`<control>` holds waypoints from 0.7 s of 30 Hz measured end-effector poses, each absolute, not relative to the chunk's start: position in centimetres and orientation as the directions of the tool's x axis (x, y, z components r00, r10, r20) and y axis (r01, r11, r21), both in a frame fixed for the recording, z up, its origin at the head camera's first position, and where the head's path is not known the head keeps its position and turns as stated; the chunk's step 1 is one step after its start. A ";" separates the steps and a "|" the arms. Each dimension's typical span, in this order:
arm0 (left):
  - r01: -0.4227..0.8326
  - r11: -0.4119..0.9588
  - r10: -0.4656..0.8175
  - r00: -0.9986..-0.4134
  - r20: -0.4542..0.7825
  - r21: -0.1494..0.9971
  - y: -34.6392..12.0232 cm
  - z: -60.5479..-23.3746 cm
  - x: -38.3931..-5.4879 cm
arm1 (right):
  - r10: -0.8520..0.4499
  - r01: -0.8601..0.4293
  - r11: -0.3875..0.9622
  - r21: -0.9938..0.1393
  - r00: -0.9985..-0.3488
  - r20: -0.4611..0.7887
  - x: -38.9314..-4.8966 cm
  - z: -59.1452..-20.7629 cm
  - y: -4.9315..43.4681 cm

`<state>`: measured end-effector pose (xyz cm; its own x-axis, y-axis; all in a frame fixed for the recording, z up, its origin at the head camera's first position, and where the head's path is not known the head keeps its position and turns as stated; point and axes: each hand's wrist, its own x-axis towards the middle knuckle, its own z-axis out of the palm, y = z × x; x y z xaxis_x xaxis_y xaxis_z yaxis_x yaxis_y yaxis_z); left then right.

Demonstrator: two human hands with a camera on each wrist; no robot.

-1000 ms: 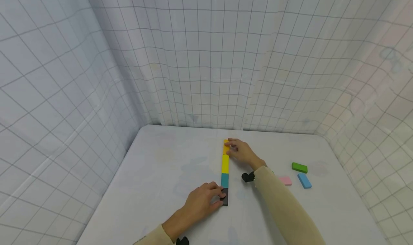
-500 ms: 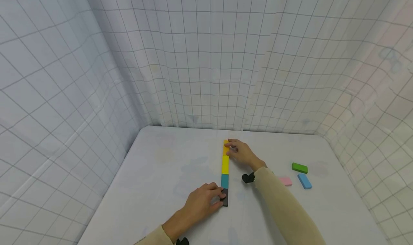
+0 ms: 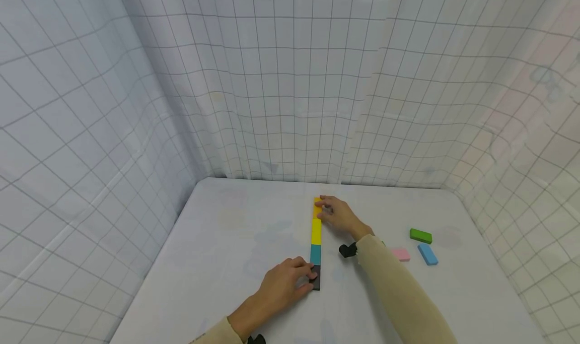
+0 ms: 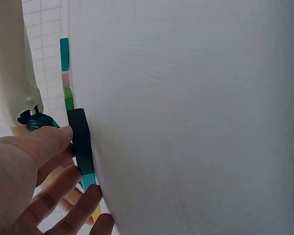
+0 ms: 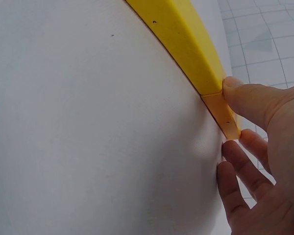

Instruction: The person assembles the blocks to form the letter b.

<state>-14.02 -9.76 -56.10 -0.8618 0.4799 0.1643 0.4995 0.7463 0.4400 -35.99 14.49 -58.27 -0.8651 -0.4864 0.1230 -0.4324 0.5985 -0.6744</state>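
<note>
Currently | left hand [image 3: 284, 281] — pinches black block [image 3: 316, 283] | right hand [image 3: 341, 216] — pinches orange block [image 3: 316, 213] | yellow block [image 3: 316, 232], teal block [image 3: 315, 255] between

The 2 hands [image 3: 282, 282] [image 3: 341, 217] partly hide the black block [image 3: 317, 282] and orange block [image 3: 316, 211].

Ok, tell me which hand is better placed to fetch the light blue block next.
Probably the right hand: the light blue block lies on its side of the row of blocks. The left hand, touching the black block, would need to reach across.
</note>
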 end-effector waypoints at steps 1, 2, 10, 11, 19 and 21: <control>0.500 0.746 0.480 -0.862 0.164 0.440 -9.8 -56.1 -14.0 | -0.479 -0.424 0.601 -0.678 -0.870 0.120 -36.1 -58.4 14.5; 0.498 0.746 0.480 -0.862 0.161 0.442 -9.8 -56.1 -14.0 | -0.471 -0.407 0.603 -0.686 -0.876 0.107 -36.0 -58.3 14.4; 0.495 0.746 0.479 -0.863 0.157 0.445 -9.7 -55.9 -13.8 | -0.485 -0.451 0.602 -0.659 -0.862 0.146 -36.5 -59.3 14.7; 0.495 0.747 0.479 -0.864 0.156 0.444 -9.7 -55.8 -13.7 | -0.481 -0.447 0.605 -0.659 -0.865 0.145 -36.8 -59.9 14.8; 0.493 0.750 0.478 -0.865 0.154 0.440 -9.7 -55.7 -13.8 | -0.475 -0.434 0.613 -0.660 -0.870 0.131 -37.7 -61.0 14.9; 0.493 0.751 0.478 -0.865 0.153 0.440 -9.7 -55.6 -13.8 | -0.481 -0.443 0.616 -0.652 -0.866 0.134 -37.9 -61.2 14.9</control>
